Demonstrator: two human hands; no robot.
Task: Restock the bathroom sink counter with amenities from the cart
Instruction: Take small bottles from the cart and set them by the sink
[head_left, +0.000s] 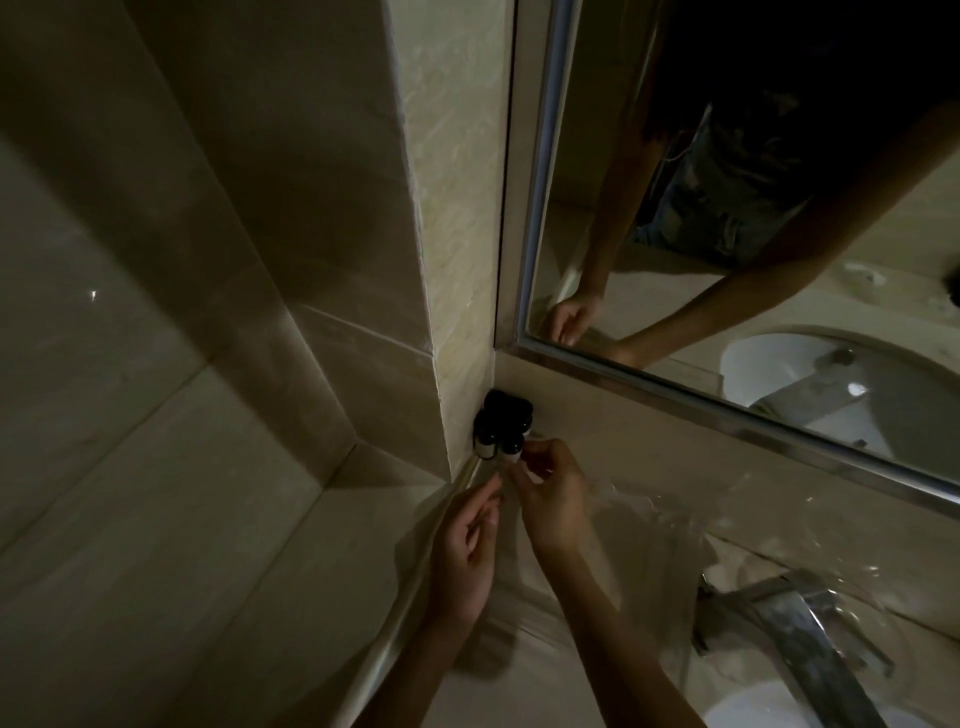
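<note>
Several small amenity bottles (136, 439) with black caps stand clustered in the back left corner of the counter (649, 499), against the wall and below the mirror. My right hand (553, 499) reaches to the front bottle (511, 451) and pinches it with curled fingers. Just to its left, my left hand (467, 551) hovers with fingers loosely extended toward the bottles, holding nothing that I can see.
A chrome faucet (800, 634) stands at the lower right above the white basin (748, 712). The framed mirror (727, 208) covers the back wall and reflects a person's arms and the basin. A tiled wall (208, 260) and ledge (156, 493) lie to the left. The room is dim.
</note>
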